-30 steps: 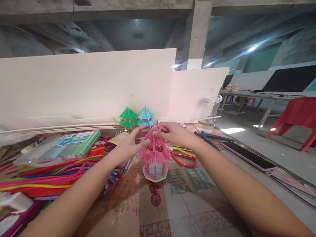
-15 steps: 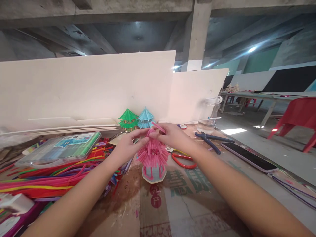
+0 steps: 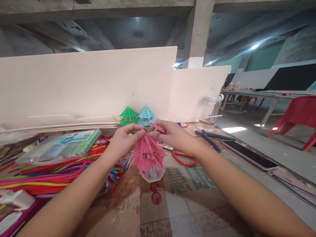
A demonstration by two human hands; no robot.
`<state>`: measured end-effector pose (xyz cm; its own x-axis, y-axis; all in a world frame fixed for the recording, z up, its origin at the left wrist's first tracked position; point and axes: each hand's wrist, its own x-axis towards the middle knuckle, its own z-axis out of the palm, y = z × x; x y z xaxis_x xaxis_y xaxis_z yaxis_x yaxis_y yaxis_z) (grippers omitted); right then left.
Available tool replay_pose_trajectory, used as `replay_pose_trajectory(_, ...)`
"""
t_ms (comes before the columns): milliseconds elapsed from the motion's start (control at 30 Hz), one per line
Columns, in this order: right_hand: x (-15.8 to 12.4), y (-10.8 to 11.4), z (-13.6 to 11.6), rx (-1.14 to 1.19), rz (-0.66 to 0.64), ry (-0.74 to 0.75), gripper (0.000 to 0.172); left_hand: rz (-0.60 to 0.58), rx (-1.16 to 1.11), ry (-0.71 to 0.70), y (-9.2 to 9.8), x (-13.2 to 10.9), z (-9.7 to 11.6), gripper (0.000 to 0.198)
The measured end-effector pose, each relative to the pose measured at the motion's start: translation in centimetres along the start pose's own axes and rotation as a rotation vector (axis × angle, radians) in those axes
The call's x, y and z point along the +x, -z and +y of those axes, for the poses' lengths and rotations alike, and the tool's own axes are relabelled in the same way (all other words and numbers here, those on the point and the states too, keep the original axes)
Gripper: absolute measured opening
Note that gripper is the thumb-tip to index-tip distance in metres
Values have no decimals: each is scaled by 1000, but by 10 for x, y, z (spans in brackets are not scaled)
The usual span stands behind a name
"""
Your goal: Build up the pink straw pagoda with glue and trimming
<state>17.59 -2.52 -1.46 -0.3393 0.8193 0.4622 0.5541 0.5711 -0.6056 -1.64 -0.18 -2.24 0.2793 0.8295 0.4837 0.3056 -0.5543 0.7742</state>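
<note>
A pink pipe-cleaner pavilion (image 3: pixel 149 153) with a tiered, fringed roof stands on a pale octagonal base, on the cardboard in front of me. My left hand (image 3: pixel 127 138) pinches the tip of its roof between thumb and fingertips. At the roof's upper right, my right hand (image 3: pixel 169 133) is closed on a short pink pipe cleaner (image 3: pixel 158 127), which points up and left. The pavilion leans slightly toward me, and part of its base is hidden under the roof fringe. Behind my hands are a green pavilion (image 3: pixel 128 115) and a light blue one (image 3: pixel 146 115).
Bundled coloured pipe cleaners (image 3: pixel 49 177) and a clear marker case (image 3: pixel 61 144) lie left. Red-handled scissors (image 3: pixel 184 159), dark blue pliers (image 3: pixel 209 138), a phone (image 3: pixel 249 154) and a clear water jug (image 3: pixel 211 112) are on the right. A white board (image 3: pixel 86 85) stands behind.
My left hand has moved slightly left and up, now pinching the roof tip. The pink pavilion has tilted, its roof shifting left and toward me. My right hand still holds the pink pipe cleaner.
</note>
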Motion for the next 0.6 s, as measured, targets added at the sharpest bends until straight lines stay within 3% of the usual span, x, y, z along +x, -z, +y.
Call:
replay_pose_trajectory(167, -1, 10, 3, -59, -20, 58, 27, 119, -92, 28, 14, 11, -6, 31)
replay_pose_trajectory(300, 0, 14, 4, -56, -9, 94, 35, 188, -34, 31, 20, 14, -12, 36)
replay_pose_trajectory(600, -3, 3, -2, -98, -44, 12, 33, 104, 77, 32, 13, 13, -22, 43)
